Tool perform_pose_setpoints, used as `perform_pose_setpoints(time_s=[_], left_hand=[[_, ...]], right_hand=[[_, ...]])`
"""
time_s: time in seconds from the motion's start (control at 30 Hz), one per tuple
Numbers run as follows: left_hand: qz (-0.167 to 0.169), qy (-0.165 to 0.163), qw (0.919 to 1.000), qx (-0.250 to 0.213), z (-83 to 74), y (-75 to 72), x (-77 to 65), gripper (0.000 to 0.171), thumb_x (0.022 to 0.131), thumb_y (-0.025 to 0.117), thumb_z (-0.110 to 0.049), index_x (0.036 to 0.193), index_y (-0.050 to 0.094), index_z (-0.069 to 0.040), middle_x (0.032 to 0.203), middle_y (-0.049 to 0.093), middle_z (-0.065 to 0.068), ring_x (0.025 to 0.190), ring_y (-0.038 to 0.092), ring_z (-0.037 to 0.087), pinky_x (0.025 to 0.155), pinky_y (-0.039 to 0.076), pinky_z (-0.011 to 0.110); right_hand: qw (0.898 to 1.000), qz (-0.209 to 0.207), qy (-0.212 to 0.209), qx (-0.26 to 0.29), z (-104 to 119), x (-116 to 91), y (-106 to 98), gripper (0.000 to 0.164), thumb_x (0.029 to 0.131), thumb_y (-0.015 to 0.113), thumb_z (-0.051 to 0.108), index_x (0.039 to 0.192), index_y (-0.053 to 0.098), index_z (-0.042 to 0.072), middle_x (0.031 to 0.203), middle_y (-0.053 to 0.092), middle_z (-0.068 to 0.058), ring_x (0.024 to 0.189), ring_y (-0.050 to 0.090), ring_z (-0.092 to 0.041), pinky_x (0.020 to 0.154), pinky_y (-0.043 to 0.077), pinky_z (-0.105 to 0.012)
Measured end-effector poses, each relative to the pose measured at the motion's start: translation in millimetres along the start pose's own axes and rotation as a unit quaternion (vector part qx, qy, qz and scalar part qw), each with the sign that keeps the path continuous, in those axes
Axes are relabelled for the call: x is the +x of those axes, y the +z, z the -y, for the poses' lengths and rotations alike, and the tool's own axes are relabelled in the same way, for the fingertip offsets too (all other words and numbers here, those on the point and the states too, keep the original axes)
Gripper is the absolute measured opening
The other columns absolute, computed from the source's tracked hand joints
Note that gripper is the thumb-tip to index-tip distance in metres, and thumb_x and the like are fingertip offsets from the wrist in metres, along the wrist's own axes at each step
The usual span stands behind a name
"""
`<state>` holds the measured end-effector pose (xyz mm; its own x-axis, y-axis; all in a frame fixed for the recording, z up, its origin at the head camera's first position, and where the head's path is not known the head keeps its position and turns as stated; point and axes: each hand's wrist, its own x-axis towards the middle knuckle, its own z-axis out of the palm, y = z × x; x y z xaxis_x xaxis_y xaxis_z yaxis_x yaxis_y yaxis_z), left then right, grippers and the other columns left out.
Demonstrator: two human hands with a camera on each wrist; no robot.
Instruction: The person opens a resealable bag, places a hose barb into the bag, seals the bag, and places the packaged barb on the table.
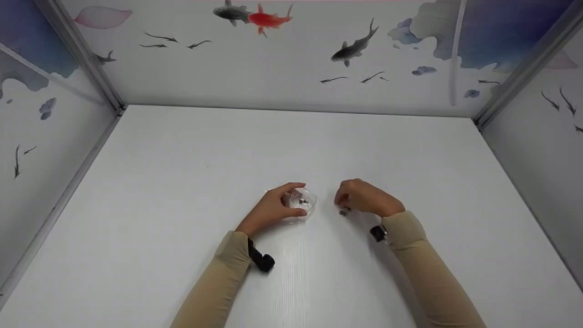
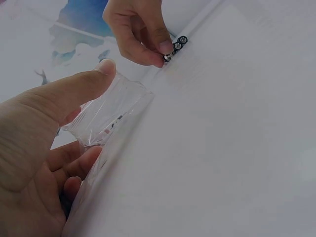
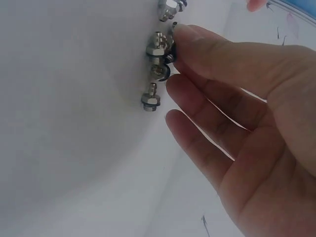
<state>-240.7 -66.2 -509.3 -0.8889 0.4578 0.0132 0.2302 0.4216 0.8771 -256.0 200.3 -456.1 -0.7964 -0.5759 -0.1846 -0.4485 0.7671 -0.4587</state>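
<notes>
My left hand (image 1: 272,206) holds a small clear plastic container (image 1: 310,198), thumb on the near side and fingers round the far side. A few small metal pieces (image 1: 303,201) show inside it. To the right, my right hand (image 1: 366,197) is low over the table at a little group of metal fittings (image 1: 344,212). In the right wrist view these are shiny threaded fittings with hex collars and dark rings, one standing apart as the lowest fitting (image 3: 151,99). Thumb and forefinger pinch a metal fitting (image 2: 168,57), partly hidden by the fingertips.
A white table (image 1: 182,150) lies under both hands. Upright panels printed with fish, such as the back panel (image 1: 282,68), enclose its back and sides. Black wrist cameras, one on the left wrist (image 1: 263,262), hang below each cuff.
</notes>
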Motion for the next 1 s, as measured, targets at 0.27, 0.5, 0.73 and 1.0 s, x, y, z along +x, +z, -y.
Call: perform_pose_setpoints(time_s=[0.27, 0.5, 0.73, 1.0], left_hand=[[0.000, -0.004, 1.0000, -0.001, 0.5, -0.1, 0.0, 0.068, 0.076, 0.081, -0.037, 0.138, 0.053, -0.025, 0.079, 0.051, -0.004, 0.072, 0.044, 0.010, 0.067, 0.038, 0.025], [-0.005, 0.000, 1.0000, -0.004, -0.3, 0.5, 0.1, 0.068, 0.076, 0.081, -0.036, 0.137, 0.054, -0.024, 0.086, 0.054, -0.001, 0.074, 0.045, 0.011, 0.068, 0.038, 0.027], [-0.006, 0.004, 1.0000, -0.003, 0.5, 0.6, 0.7, 0.068, 0.076, 0.082, -0.036, 0.137, 0.054, -0.023, 0.080, 0.051, -0.003, 0.073, 0.044, 0.011, 0.067, 0.037, 0.025], [-0.001, -0.001, 1.0000, 0.005, 1.4, -0.3, 0.0, 0.069, 0.075, 0.080, -0.041, 0.137, 0.053, -0.027, 0.078, 0.052, -0.005, 0.073, 0.046, 0.010, 0.069, 0.039, 0.026]], right_hand=[[1.000, 0.001, 0.008, -0.007, 0.7, 1.9, 1.0, 0.012, 0.085, 0.070, 0.004, 0.095, 0.076, 0.008, 0.093, 0.068, -0.003, 0.083, 0.060, -0.014, 0.075, 0.053, -0.030], [1.000, 0.006, 0.017, -0.017, 2.1, 3.4, 1.9, 0.009, 0.087, 0.069, 0.007, 0.094, 0.075, 0.008, 0.093, 0.067, -0.003, 0.080, 0.058, -0.013, 0.072, 0.052, -0.029], [1.000, 0.008, 0.025, -0.013, 1.3, 3.5, 2.6, 0.009, 0.088, 0.069, 0.010, 0.095, 0.075, 0.009, 0.092, 0.067, -0.002, 0.078, 0.058, -0.012, 0.071, 0.052, -0.028], [1.000, -0.004, 0.015, 0.005, 1.4, 2.1, 0.6, 0.007, 0.088, 0.069, 0.010, 0.093, 0.074, 0.011, 0.088, 0.065, 0.000, 0.074, 0.056, -0.011, 0.068, 0.049, -0.026]])
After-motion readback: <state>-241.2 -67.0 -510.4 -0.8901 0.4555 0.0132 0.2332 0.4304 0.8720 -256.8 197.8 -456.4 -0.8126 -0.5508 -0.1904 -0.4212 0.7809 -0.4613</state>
